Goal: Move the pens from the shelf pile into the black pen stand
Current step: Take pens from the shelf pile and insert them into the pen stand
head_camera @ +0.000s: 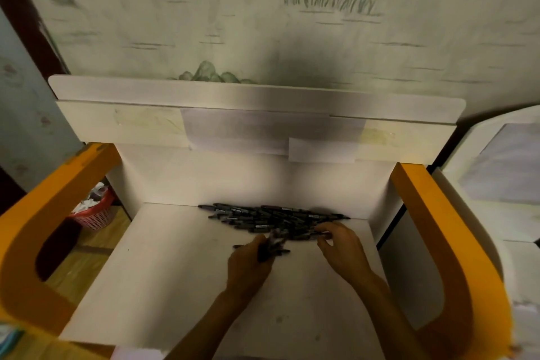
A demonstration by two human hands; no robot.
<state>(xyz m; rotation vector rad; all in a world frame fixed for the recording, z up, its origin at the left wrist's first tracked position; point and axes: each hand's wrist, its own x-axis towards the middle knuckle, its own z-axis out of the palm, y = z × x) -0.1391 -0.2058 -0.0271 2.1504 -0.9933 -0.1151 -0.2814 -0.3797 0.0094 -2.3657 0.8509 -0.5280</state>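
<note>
Nearest us, our left hand (251, 263) grips a bundle of pens (273, 245) just over the white shelf (163, 272). Our right hand (342, 245) pinches a single pen (305, 236) at the pile's near edge. Beyond both hands, the pile of pens (271, 216) lies along the shelf's back wall.

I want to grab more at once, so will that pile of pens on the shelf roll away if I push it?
Probably some: the pile of pens looks like slim round barrels on a flat shelf, so loose ones may roll. They seem stiff and light, since your left hand grips several together.
</note>
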